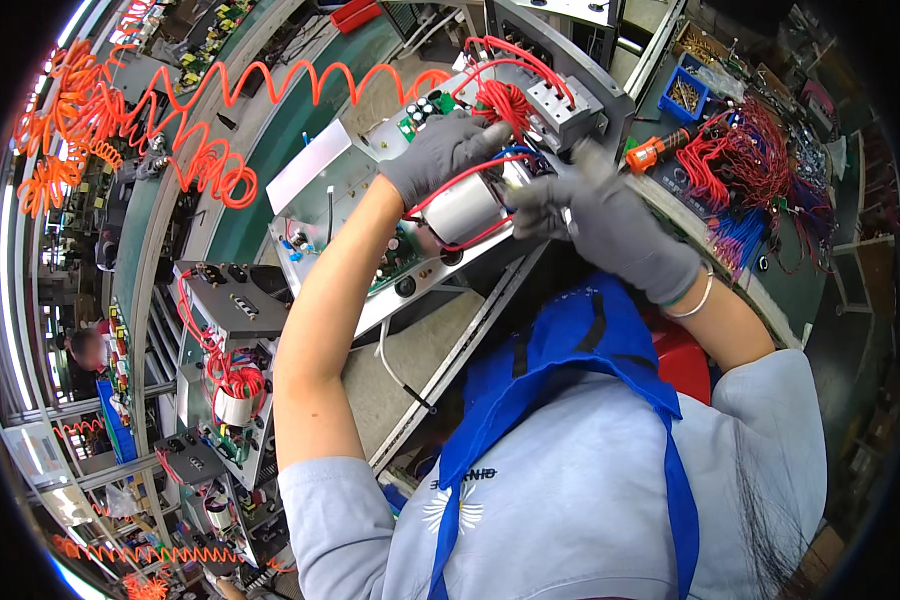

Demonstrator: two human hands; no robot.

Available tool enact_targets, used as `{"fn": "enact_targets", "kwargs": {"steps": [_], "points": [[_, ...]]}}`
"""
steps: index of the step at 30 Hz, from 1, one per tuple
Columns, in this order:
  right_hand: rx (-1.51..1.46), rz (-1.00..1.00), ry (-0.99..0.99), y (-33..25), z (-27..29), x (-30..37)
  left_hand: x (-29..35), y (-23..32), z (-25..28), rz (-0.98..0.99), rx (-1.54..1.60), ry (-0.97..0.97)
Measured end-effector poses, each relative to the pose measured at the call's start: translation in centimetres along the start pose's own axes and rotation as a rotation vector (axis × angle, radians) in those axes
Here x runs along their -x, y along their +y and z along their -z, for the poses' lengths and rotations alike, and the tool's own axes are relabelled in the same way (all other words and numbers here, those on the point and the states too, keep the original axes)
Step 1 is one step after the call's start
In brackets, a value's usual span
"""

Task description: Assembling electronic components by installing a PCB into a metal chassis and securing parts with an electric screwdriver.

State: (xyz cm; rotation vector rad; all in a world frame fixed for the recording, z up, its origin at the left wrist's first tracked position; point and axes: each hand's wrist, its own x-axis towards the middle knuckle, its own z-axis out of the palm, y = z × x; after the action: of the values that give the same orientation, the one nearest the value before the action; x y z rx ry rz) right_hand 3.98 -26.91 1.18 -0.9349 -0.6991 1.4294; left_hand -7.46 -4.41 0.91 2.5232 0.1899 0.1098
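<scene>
An open electrical unit (315, 215) with a metal chassis, circuit boards and wiring lies in front of me. My left hand (445, 155), in a grey glove, is over it beside a coiled bundle of red wire (502, 105). Its fingers are bent together; what they grip is hidden. Below that hand sits a silver-grey cylinder (462, 212) with a red cable across it. My right hand (615, 230), also gloved in grey, is to the right of the cylinder, near the blue and red wires. Motion smears its fingers, so its grip is unclear.
An orange-and-black screwdriver-like tool (660, 150) lies on the right bench, near heaps of red and blue wires (740, 170) and a blue bin of small brass-coloured parts (683, 93). Orange coiled hoses (315, 82) hang across the upper left. Similar units (235, 300) stand at the left.
</scene>
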Motion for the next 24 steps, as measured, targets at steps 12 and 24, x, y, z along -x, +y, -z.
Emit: {"fn": "enact_targets", "kwargs": {"steps": [12,24], "points": [[0.178,-0.334,0.105,2.2,0.6,-1.5,-0.5,-0.8,-0.7,-0.142,-0.068,0.109],[-0.009,-0.147,0.049,-3.1,-0.7,-0.6,0.3,-1.6,-0.8,0.097,-0.03,-0.066]]}}
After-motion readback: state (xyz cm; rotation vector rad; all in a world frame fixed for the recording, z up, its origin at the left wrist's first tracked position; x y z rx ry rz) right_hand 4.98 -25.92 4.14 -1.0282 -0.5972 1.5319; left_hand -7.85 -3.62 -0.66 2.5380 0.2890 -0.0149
